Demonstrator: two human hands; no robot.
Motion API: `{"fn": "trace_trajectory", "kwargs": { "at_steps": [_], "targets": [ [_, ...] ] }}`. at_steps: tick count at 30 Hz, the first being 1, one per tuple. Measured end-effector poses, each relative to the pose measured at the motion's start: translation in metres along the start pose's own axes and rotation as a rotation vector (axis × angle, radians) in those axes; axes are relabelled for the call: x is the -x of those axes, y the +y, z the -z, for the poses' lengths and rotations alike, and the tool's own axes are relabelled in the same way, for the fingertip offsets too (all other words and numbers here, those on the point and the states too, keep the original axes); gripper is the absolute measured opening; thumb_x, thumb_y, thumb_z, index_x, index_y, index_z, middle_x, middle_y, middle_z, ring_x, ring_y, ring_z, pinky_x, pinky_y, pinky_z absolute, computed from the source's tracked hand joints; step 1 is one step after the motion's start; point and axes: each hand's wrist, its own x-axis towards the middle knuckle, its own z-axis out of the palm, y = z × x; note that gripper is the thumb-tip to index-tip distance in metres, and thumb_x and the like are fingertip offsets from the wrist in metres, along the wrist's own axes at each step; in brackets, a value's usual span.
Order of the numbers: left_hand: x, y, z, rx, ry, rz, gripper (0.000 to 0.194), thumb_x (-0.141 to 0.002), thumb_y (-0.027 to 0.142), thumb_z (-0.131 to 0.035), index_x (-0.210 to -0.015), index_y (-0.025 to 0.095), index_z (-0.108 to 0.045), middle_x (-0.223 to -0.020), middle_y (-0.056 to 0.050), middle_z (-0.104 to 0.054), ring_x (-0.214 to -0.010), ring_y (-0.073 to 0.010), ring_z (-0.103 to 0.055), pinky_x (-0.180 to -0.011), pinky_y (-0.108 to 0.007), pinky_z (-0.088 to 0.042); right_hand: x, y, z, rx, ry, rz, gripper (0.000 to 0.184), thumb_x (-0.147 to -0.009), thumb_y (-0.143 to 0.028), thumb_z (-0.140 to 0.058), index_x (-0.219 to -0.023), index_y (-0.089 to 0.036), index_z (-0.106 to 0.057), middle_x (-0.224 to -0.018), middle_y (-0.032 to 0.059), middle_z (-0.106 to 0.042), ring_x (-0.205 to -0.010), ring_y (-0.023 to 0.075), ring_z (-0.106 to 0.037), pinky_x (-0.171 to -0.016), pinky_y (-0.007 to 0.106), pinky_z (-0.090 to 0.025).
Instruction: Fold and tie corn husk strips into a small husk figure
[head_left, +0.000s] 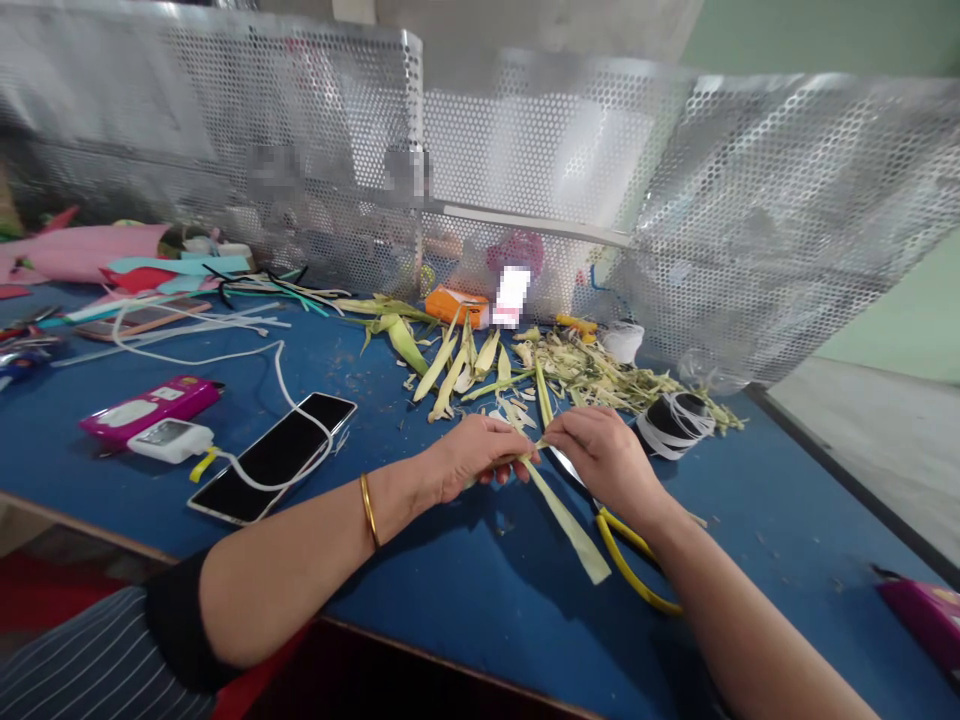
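Observation:
Over the blue table, my left hand pinches a pale green corn husk strip, whose loose end hangs down toward the right. Close beside it, my right hand has its fingertips closed on the husk near the same spot, so both hands meet there. Beneath my right hand lies a pair of scissors with yellow handles, its blades partly hidden. Several loose corn husks are spread just beyond my hands. A spool of white cord with a dark core stands right of my right hand.
Dried husk scraps are heaped at the back, near an orange packet. On the left are a black-screened phone, a white cable and a magenta device. A perforated metal screen borders the table's far side.

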Motion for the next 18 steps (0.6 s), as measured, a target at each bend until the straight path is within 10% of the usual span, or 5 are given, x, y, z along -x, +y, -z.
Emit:
{"fn": "trace_trajectory", "kwargs": {
  "at_steps": [18],
  "targets": [
    [0.005, 0.0026, -0.0004, -0.021, -0.052, 0.047, 0.02, -0.073, 0.027, -0.063, -0.064, 0.011, -0.069, -0.053, -0.002, -0.06, -0.043, -0.0097, -0.051, -0.046, -0.023, -0.042, 0.0016, 0.0025, 0.0019, 0.162, 0.009, 0.037, 0.021, -0.095, -0.023, -0.051, -0.077, -0.021, -0.063, -0.076, 0.0006, -0.07, -0.074, 0.0167, -0.063, -0.086, 0.033, -0.036]
  ]
}}
